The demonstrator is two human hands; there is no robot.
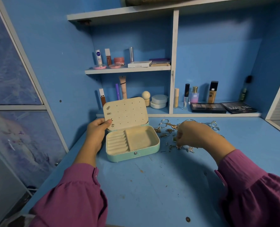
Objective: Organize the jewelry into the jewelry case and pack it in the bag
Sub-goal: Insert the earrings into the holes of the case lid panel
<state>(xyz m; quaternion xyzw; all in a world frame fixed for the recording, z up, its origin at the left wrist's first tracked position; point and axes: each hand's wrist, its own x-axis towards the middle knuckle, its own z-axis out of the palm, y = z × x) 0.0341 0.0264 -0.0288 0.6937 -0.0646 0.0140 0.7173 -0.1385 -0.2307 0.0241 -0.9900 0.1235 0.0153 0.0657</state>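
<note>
Head view: left fingers [109, 121] pinch case lid [126, 113]; right fingers [179, 138] curl among jewelry [168, 128], grasp unclear.

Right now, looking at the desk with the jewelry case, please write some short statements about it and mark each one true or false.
1. The jewelry case stands open on the blue desk. True.
2. The left hand holds the lid panel at its left edge. True.
3. The ring rolls in the case are full of rings. False: they hold nothing, and so does the square compartment beside them.
4. The loose jewelry lies to the left of the case. False: it lies to the right, where the right hand reaches into it.
5. A few earrings sit along the left side of the lid panel. True.
</note>
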